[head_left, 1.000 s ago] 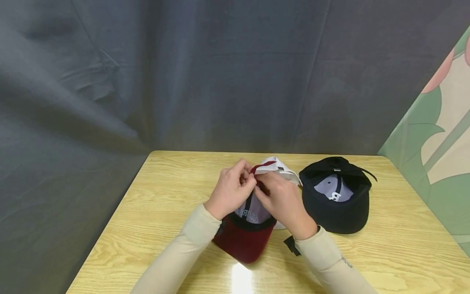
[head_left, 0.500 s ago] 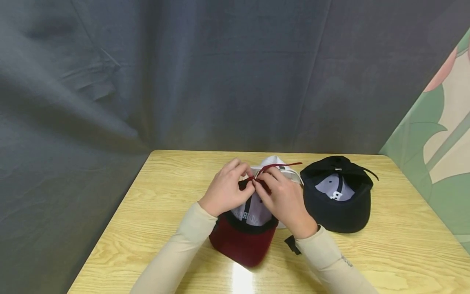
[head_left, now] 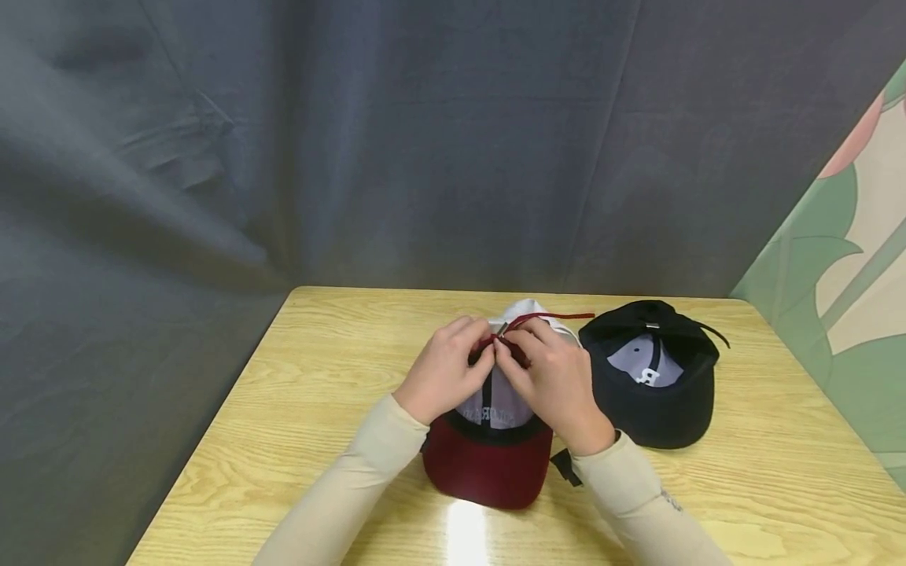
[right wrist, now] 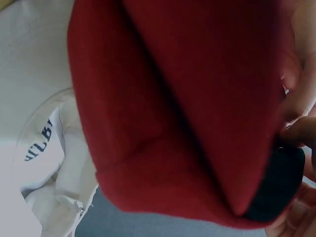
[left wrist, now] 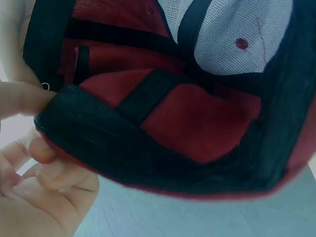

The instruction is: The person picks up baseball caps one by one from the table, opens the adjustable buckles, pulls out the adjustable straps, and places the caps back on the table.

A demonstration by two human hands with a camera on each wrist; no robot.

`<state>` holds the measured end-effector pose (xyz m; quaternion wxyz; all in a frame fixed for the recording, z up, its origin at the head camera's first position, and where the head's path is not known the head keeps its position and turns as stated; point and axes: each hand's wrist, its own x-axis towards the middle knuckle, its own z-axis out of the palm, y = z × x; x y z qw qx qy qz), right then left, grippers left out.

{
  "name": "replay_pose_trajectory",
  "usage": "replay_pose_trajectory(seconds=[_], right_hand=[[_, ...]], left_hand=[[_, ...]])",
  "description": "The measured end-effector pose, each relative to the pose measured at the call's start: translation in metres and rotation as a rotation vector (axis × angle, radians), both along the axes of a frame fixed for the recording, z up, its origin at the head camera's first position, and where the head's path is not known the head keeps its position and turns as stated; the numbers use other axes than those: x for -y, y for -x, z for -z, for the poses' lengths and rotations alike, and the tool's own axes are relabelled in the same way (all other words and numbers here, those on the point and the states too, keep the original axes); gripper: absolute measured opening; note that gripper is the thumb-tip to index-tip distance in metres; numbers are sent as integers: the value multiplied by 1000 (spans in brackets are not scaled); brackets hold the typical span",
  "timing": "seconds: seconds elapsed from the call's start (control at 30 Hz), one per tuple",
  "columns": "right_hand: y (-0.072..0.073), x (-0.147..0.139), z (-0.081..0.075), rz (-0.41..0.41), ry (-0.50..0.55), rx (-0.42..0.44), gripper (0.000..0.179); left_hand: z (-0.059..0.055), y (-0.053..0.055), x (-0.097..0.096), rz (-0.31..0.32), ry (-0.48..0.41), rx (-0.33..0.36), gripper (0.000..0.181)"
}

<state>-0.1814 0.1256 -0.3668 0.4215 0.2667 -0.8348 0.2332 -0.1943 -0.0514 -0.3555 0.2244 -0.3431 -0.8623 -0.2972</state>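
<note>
A dark red baseball cap (head_left: 488,472) lies with its brim toward me and its inside facing up. At its back, my left hand (head_left: 449,365) pinches the strap end on the left of a small metal buckle (head_left: 502,330). My right hand (head_left: 555,381) pinches on the right side, thumbs nearly meeting. A thin red strap (head_left: 566,316) sticks out to the right past the fingers. In the left wrist view, fingers and thumb grip the cap's dark sweatband (left wrist: 118,143), with pale lining behind. The right wrist view shows the red crown (right wrist: 163,123), folded, and fingers at its dark edge.
Behind the red cap stands a white cap (head_left: 525,308), partly covered by the hands. A black cap (head_left: 651,420), inside up, sits to the right. A small black piece (head_left: 566,468) lies by the right sleeve. A dark curtain (head_left: 453,157) hangs beyond the wooden table (head_left: 318,346).
The red strap's loose end now extends farther right, and the buckle shows between the fingers. The red cap has turned, its brim shifting right. Both hands stay at the cap's back.
</note>
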Motion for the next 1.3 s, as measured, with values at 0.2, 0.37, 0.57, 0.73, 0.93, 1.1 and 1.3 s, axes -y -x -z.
replay_pose_trajectory(seconds=[0.2, 0.37, 0.57, 0.73, 0.93, 1.1, 1.3], right_hand=[[-1, 2, 1, 29, 11, -3, 14], [-1, 3, 0, 50, 23, -5, 14], [-1, 4, 2, 68, 45, -7, 12], [-1, 5, 5, 90, 48, -3, 12], [-2, 6, 7, 101, 57, -16, 11], [-1, 7, 7, 111, 59, -18, 12], [-1, 7, 8, 115, 58, -14, 12]], left_hand=[[2, -2, -2, -22, 17, -56, 6], [3, -3, -4, -40, 15, -89, 5], [4, -3, -6, -56, 15, -101, 5], [6, -4, -6, -71, 13, -108, 4], [7, -5, -6, -79, 16, -107, 5], [8, -6, -5, -86, 13, -111, 6], [8, -6, -5, -93, 9, -114, 5]])
